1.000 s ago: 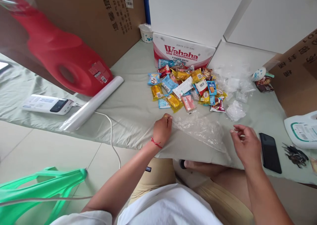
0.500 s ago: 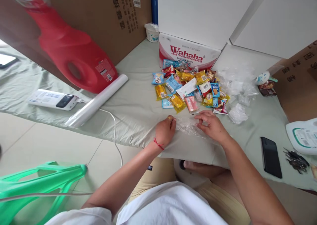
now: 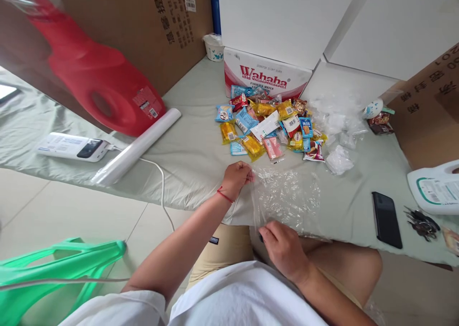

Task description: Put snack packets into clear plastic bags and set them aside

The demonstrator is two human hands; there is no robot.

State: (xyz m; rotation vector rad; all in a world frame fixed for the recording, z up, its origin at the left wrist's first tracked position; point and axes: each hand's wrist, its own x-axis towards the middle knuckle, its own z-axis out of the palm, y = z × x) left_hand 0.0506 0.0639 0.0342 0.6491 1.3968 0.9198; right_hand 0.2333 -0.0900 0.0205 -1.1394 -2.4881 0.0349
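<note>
And here the left hand (image 3: 235,179) pinches the far left corner of the crinkled clear plastic (image 3: 289,192), the right hand (image 3: 285,249) pinches its near left corner, and it lies spread on the green cloth (image 3: 193,158) just before the heaped snack packets (image 3: 267,125)!

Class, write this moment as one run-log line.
left hand: pinches clear bag | right hand: pinches its near edge | snacks: piled beyond bag

Right hand (image 3: 285,249) shifted to near corner of clear film (image 3: 290,194) (bunched before, now spread flatter).
</note>
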